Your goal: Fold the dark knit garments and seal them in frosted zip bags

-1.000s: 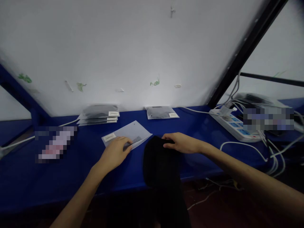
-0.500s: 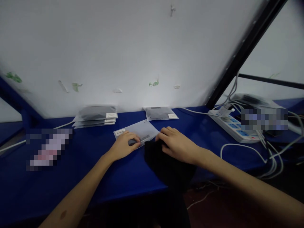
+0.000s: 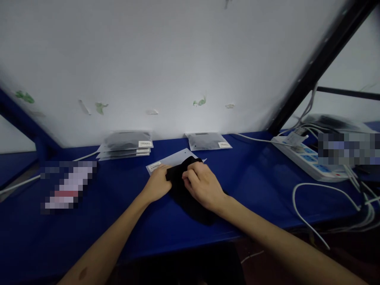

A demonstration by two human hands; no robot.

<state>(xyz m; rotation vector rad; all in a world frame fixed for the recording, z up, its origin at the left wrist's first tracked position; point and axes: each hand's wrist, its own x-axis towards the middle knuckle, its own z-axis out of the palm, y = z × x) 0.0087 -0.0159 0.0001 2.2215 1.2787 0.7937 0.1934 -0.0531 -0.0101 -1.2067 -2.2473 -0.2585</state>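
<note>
A piece of black fabric (image 3: 190,204), its exact kind unclear, lies bunched over the lower part of a frosted plastic bag (image 3: 178,156) with a white label at its left corner. My right hand (image 3: 204,186) is closed on the fabric from above, fingers curled in. At the fabric's upper left corner, my left hand (image 3: 158,184) is closed on its edge, beside the bag's label. The fabric hides the left fingertips and the bag's near edge, so I cannot tell whether the left hand also grips the bag.
Against the wall on the blue table (image 3: 124,221) are a stack of filled frosted bags (image 3: 126,143) and one more filled bag (image 3: 209,141). A white power strip (image 3: 311,160) with cables (image 3: 323,186) occupies the right side. A blurred-out object (image 3: 69,186) lies at left.
My right hand has brought the black fabric up and left over the bag. My left hand has gone from the bag's near edge to the fabric's corner. The view has shifted slightly.
</note>
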